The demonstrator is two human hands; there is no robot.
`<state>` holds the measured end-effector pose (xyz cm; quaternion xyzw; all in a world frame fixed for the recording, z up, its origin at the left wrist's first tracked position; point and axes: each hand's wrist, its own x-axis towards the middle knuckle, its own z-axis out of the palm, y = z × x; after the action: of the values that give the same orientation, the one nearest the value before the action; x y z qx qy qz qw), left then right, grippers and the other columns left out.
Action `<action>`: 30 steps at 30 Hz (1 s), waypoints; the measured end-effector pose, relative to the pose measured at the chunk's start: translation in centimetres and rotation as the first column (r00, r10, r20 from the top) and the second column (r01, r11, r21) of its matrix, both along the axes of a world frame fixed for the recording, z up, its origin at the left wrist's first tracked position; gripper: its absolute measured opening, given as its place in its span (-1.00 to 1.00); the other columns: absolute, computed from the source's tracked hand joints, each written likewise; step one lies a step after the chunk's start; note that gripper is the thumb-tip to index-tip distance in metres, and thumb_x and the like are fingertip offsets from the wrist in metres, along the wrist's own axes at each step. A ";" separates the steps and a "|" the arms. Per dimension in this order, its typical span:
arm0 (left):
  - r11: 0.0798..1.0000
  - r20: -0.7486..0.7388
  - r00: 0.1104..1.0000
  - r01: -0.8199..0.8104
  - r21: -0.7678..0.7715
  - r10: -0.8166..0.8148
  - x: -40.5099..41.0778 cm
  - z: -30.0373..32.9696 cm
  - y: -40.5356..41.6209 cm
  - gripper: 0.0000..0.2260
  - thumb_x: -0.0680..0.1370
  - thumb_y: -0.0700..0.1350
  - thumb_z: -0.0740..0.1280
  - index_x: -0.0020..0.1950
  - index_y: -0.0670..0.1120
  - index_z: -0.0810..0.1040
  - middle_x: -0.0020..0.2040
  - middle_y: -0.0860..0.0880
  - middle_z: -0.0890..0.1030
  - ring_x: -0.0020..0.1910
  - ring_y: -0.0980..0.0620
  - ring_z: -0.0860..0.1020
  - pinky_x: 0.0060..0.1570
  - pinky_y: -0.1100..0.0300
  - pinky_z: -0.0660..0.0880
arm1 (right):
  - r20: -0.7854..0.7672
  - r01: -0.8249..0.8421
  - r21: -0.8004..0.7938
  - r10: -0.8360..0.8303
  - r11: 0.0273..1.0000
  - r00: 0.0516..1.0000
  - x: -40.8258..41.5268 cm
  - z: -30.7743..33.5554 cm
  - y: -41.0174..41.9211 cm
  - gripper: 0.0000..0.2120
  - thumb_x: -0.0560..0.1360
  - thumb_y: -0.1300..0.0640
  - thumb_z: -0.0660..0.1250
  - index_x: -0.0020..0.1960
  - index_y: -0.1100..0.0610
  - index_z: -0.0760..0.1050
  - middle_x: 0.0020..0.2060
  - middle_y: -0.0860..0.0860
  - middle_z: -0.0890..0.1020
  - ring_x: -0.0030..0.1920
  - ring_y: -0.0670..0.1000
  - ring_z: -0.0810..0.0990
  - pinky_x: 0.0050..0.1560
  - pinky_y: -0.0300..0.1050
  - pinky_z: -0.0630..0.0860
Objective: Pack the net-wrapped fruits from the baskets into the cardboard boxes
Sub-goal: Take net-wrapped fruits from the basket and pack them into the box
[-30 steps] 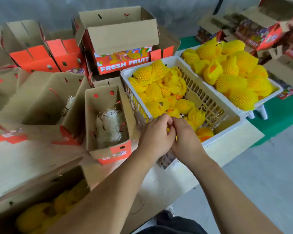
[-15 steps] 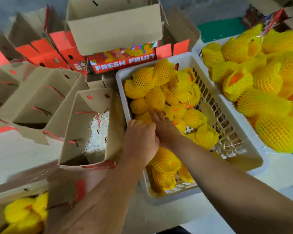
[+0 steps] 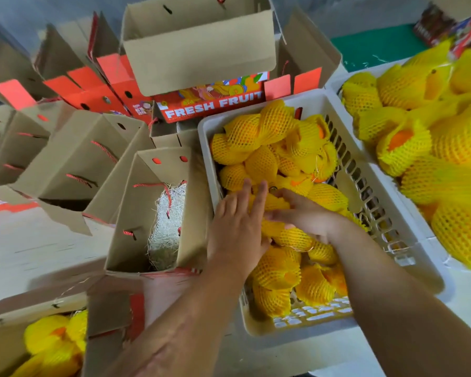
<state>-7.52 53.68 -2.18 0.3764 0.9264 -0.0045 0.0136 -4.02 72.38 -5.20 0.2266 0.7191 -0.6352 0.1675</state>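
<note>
Left hand (image 3: pixel 235 227) fingers, curled a moment ago, are now straightening over the net-wrapped fruits (image 3: pixel 259 164) in the near white basket (image 3: pixel 397 235); right hand (image 3: pixel 302 216) is cupping one, fingers curled round it, likely for lifting into the straw-lined cardboard box (image 3: pixel 158 213) just beside the basket.

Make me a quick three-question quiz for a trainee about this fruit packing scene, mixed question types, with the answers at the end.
1. True or false: the open box just left of the near basket already holds net-wrapped fruit.
2. Multiple choice: where are both hands? A) in the near basket B) in the far basket C) on the FRESH FRUIT box
3. Fill in: the padding in that open box is pale shredded ____.

Key:
1. False; only shredded filler shows.
2. A; the left hand lies flat with straight fingers, the right hand curls round a net-wrapped fruit.
3. Filler.
</note>
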 end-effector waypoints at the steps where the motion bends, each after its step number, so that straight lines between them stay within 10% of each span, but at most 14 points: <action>1: 1.000 -0.009 1.000 0.018 0.004 -0.018 0.0 -0.1 0.0 0.00 0.45 0.38 0.41 0.68 0.02 -0.04 0.62 -0.10 0.27 0.50 -0.12 0.31 0.50 -0.02 0.19 | 0.063 -0.043 -0.146 0.053 0.988 0.997 0.3 0.4 0.1 -0.40 0.43 -0.02 0.58 0.40 -0.12 0.43 0.33 -0.07 0.51 0.19 -0.09 0.60 -0.07 -0.19 0.55; 5: 0.998 -0.023 0.999 0.035 0.051 -0.034 0.1 0.2 -0.2 -0.24 0.42 0.41 0.42 0.47 0.05 0.32 0.20 0.01 0.56 0.20 -0.06 0.53 0.29 0.03 0.29 | 0.130 0.044 -0.464 0.019 0.885 0.991 0.4 1.2 -0.1 -0.64 0.62 0.04 0.32 0.36 0.17 0.55 0.08 0.16 0.68 -0.05 0.10 0.62 0.12 0.06 0.55; 9: 0.988 0.040 0.999 -0.017 0.154 0.011 0.2 0.4 -0.2 -0.26 0.46 0.40 0.37 0.49 0.00 0.35 0.23 -0.02 0.57 0.22 -0.07 0.54 0.30 0.01 0.31 | 0.168 0.306 -0.108 -0.286 0.946 0.943 1.6 1.5 -0.2 -0.77 0.61 0.23 0.13 0.03 0.11 0.57 -0.25 0.10 0.64 -0.30 0.09 0.57 -0.20 -0.08 0.50; 14: 0.963 0.048 0.999 -0.022 0.270 0.010 0.0 0.3 -0.4 -0.22 0.49 0.44 0.31 0.50 -0.10 0.39 0.25 -0.05 0.59 0.24 -0.09 0.54 0.28 -0.01 0.36 | 0.098 -0.275 0.199 0.260 0.941 0.961 4.9 0.5 -4.1 -0.87 0.54 0.08 0.44 0.07 -0.06 0.59 -0.12 -0.18 0.67 -0.11 -0.13 0.60 -0.14 -0.13 0.50; 17: 0.971 0.005 1.000 0.002 0.239 -0.003 -0.2 0.0 -0.3 -0.23 0.49 0.45 0.27 0.49 -0.08 0.38 0.22 -0.04 0.59 0.21 -0.08 0.56 0.24 0.00 0.35 | 0.345 -0.606 0.494 0.499 0.624 0.795 4.6 -0.5 -5.7 -0.04 0.34 -0.29 0.55 0.60 -0.03 0.23 0.55 0.06 0.31 0.49 0.10 0.38 0.44 0.03 0.41; 20: 0.973 0.000 1.000 0.001 0.231 -0.001 -0.1 -0.1 -0.3 -0.21 0.47 0.48 0.26 0.49 -0.07 0.39 0.20 -0.03 0.60 0.20 -0.07 0.57 0.21 0.00 0.33 | 0.433 -0.635 0.570 0.467 0.521 0.771 4.7 -0.9 -6.6 0.06 0.30 -0.27 0.58 0.62 0.04 0.18 0.57 0.14 0.25 0.46 0.19 0.40 0.38 0.06 0.48; 25: 0.945 0.066 0.998 -0.041 0.324 0.021 0.1 0.3 -0.2 -0.20 0.46 0.47 0.33 0.46 -0.08 0.42 0.28 -0.04 0.61 0.25 -0.08 0.56 0.23 -0.01 0.36 | 0.165 -0.210 0.296 0.167 0.932 0.972 4.9 0.3 -3.4 -0.41 0.44 -0.06 0.54 0.41 -0.02 0.44 0.27 0.01 0.60 0.25 0.07 0.58 0.13 -0.02 0.56; 30: 0.789 0.306 0.951 -0.229 0.570 0.055 0.4 1.6 -0.5 -0.23 0.37 0.45 0.46 0.41 -0.01 0.47 0.15 -0.02 0.64 0.10 -0.10 0.60 0.07 -0.05 0.56 | 0.161 0.255 -0.020 -0.248 0.967 0.955 4.5 1.7 -1.1 -0.70 0.56 -0.13 0.36 0.24 -0.08 0.45 0.02 -0.03 0.62 -0.06 0.04 0.59 -0.07 -0.12 0.48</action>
<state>-7.15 53.20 -0.61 0.2871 0.8949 0.3411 0.0219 0.49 71.27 -3.45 0.3622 0.6561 -0.6458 0.1461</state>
